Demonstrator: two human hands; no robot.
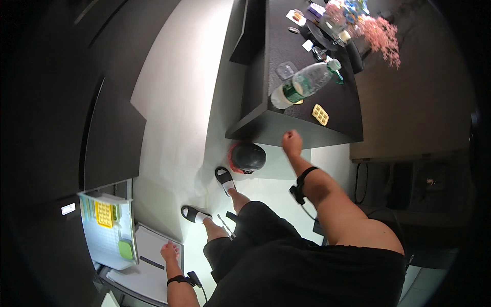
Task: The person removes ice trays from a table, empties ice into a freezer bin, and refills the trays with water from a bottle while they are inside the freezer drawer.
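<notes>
My right hand (292, 142) hangs just off the near end of a dark table (278, 48), its fingers curled in and nothing visible in them. Closest to it on the tabletop is a small yellow ice cube tray (320, 115). Beside that stands a large clear plastic bottle (307, 82) with a green label and cap; it hides part of another yellow item. At lower left, my left hand (170, 251) appears empty, fingers loosely bent and apart, over the white inside of an opened refrigerator door (155, 274). The lit compartment (101, 241) holds a yellow ice cube tray (104, 214) and a green-lidded container (125, 249).
A round black object (248, 157) with red plastic around it sits on the floor by the table end. Farther along the tabletop are a clear plastic container (286, 70) and pink artificial-looking flowers (379, 36). Dark cabinet fronts (115, 134) line the left side.
</notes>
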